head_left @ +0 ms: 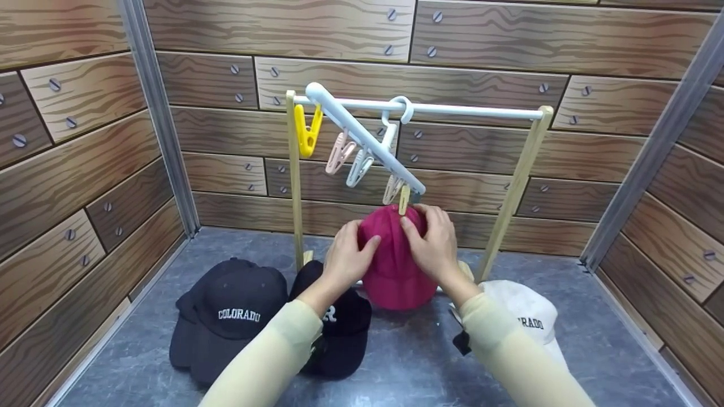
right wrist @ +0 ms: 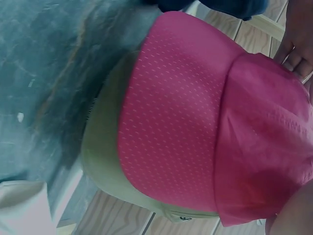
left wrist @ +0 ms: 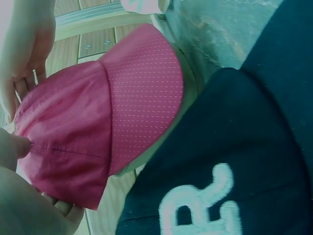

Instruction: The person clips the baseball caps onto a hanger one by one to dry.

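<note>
A magenta baseball cap [head_left: 396,288] hangs brim down at the low end of a tilted clip hanger [head_left: 362,134], a pale yellow clothespin [head_left: 404,200] at its crown. My left hand [head_left: 345,255] grips the cap's left side, thumb on the front and fingers curled behind. On the other side my right hand [head_left: 434,240] holds it, its thumb just below the clothespin. Rows of small pale stitches run across the brim in both wrist views. Behind it, a khaki-green cap [right wrist: 105,156] shows in the right wrist view.
The hanger hooks over a white rail [head_left: 469,111] on a wooden-legged rack, with a yellow clothespin [head_left: 307,133] and several paler ones along it. A black COLORADO cap [head_left: 237,294] and another black cap [head_left: 345,345] lie left; a white cap [head_left: 520,305] lies right, partly behind my sleeve.
</note>
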A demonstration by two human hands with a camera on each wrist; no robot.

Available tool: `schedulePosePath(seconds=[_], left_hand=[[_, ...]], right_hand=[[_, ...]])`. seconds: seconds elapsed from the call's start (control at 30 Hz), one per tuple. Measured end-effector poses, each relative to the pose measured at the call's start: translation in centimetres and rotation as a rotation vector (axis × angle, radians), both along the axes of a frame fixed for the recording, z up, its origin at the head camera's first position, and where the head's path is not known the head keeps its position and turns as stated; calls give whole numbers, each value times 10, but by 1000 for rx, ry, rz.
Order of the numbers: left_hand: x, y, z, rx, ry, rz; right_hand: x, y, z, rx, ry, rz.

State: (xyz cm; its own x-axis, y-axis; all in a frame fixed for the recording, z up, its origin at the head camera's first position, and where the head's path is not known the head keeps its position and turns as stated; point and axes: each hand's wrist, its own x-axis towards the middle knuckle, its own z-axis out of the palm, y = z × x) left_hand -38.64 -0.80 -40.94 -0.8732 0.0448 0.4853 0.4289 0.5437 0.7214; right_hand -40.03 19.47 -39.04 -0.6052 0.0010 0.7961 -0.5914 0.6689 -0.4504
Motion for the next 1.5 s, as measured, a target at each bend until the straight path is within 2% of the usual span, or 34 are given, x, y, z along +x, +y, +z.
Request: schedulePosePath(seconds=[0.13,0.4,0.67,0.93,0.97,1.13,1.37,1.5], left_hand=[[1,-2,-7,-7,-7,-5],[3,-5,-18,-21,-19,10],[5,-9,-27,-27,-33,-15],[7,-10,-34,-3,-50,-17],[5,-9,-37,2,-45,-14],[8,-7,-41,-11,-60,-12],[15,-2,-48,-47,12,-31],[24,2,-47,-65,-3,-42]], right_hand=[[1,2,-9,5,43,12],[3,9,-29,6,-14,9],[3,16,-46,4,-5,7],[8,23,-61,-53,-69,1],[9,24,-63,-58,-77,0],[12,30,-72,-55,-110,-7],[17,38,-79,-41,-191,-25],[21,42,-83,-33,-230,-32]])
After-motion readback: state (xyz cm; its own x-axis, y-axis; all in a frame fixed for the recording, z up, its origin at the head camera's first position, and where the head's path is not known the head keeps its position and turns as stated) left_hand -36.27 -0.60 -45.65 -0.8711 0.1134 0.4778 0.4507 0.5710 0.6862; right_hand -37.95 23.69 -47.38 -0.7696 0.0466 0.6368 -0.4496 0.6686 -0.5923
